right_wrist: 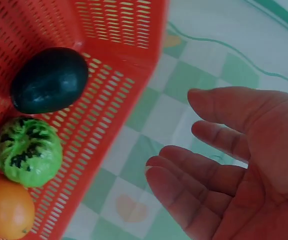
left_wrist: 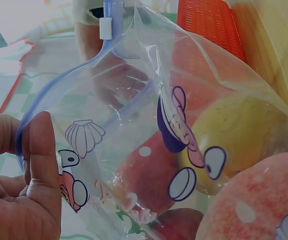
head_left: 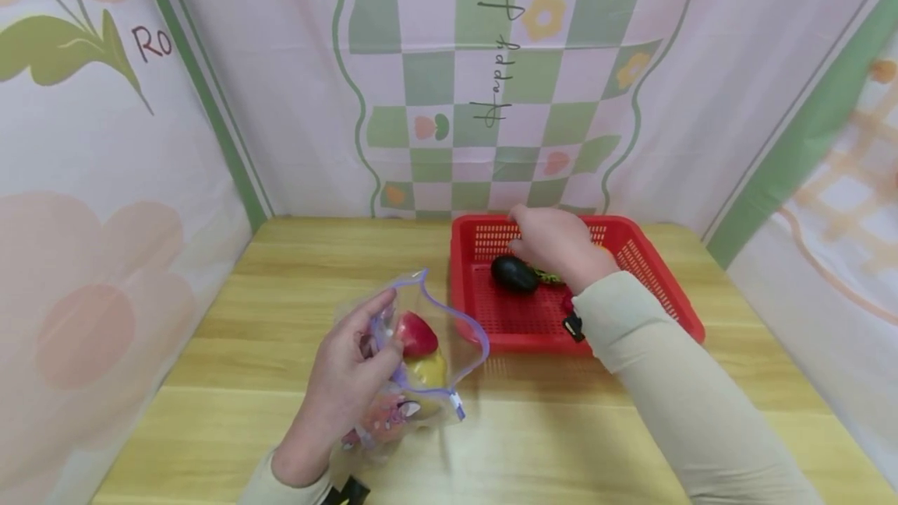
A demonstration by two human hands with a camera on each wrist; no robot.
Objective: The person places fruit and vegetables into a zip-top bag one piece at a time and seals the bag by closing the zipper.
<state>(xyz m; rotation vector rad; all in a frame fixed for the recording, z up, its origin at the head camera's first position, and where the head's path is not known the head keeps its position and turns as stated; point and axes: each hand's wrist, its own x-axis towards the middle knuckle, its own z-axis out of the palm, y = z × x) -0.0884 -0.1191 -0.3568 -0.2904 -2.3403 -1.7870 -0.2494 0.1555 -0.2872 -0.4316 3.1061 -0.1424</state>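
Note:
My left hand (head_left: 344, 372) pinches the rim of a clear zip bag (left_wrist: 86, 132) with a purple seal and a white slider. The bag's mouth gapes. Inside lie a red fruit (head_left: 416, 333), a yellow fruit (head_left: 428, 369) and a pinkish, peach-like fruit (left_wrist: 254, 195). Over the far side of a red plastic basket (head_left: 463, 263), my right hand (head_left: 557, 244) hovers with nothing in it, its fingers loosely bent and apart. In the basket are a dark, egg-shaped avocado-like item (right_wrist: 50, 80), a small green pumpkin (right_wrist: 28, 152) with dark markings and an orange (right_wrist: 9, 207).
The basket stands on a wooden table (head_left: 281, 302), right of the bag. A red item (head_left: 567, 302) in the basket is partly hidden by my right wrist. A patterned cloth (head_left: 428, 61) hangs behind the table, with cloth at both sides.

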